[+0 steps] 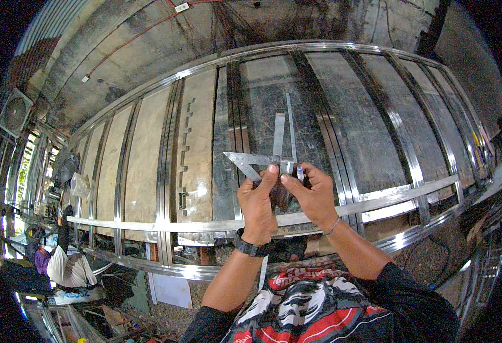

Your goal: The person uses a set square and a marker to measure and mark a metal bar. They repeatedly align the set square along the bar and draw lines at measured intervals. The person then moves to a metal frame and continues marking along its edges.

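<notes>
Both my hands meet over the middle of a long metal frame (422, 171). My left hand (257, 203), a dark watch on its wrist, is closed on a silver metal square (244, 160) with a triangular head and a flat blade (279, 134) pointing away from me. My right hand (315, 197) is closed, its thumb pressed on a small shiny metal piece (287, 167) beside the square. A marker (300, 172) with a blue end sticks up between its fingers. Beyond, a thin metal strip (290, 123) runs next to the blade; whether it is joined to the tool, I cannot tell.
A long light metal bar (131, 225) lies across the frame's near side. Several crossbars span pale and grey sheets. Small notched metal bits (183, 151) line one pale panel left of centre. Cloth (72, 267) and clutter stand at the left. A concrete wall (228, 28) rises behind.
</notes>
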Motion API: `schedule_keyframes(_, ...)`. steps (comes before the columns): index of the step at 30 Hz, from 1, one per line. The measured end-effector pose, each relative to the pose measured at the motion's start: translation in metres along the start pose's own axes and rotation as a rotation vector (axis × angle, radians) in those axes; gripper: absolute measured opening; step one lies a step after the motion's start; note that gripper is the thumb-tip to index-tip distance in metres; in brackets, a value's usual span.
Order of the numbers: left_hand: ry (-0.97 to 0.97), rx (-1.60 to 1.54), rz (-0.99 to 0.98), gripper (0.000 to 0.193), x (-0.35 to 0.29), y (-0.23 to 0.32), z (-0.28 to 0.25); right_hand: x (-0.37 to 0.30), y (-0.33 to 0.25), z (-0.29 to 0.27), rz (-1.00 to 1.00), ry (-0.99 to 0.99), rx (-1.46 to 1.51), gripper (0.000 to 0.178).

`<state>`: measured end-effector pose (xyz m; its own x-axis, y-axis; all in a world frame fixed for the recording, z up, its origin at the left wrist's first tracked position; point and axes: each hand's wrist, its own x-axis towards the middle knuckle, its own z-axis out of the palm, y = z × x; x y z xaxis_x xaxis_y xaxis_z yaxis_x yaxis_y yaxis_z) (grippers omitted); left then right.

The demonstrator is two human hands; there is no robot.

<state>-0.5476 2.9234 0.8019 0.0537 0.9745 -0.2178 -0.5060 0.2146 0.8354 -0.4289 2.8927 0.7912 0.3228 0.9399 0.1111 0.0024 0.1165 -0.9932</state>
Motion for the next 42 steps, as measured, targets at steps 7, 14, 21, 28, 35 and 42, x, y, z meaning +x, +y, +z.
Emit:
schedule_keyframes(7,0.023,0.001,0.005,0.016,-0.004,0.004,0.005,0.001,0.003,0.000,-0.023,-0.001,-0.005,0.021)
schedule_keyframes(14,0.017,-0.022,0.023,0.016,-0.003,0.002,0.003,-0.001,-0.006,0.002,-0.015,0.004,0.027,0.019)
schedule_keyframes(21,0.019,-0.030,0.040,0.018,-0.003,0.000,0.002,-0.001,-0.009,0.001,0.000,-0.022,0.021,0.019)
schedule_keyframes(28,0.040,-0.017,0.038,0.018,-0.001,-0.002,0.001,-0.001,-0.007,-0.001,0.011,-0.027,-0.021,0.019)
schedule_keyframes(35,0.037,-0.016,0.050,0.017,-0.002,-0.001,0.003,0.000,-0.002,0.001,-0.027,-0.013,-0.004,0.022)
schedule_keyframes(42,0.090,0.054,0.048,0.014,-0.004,0.001,0.004,0.005,-0.007,-0.023,-0.073,-0.005,-0.038,0.021)
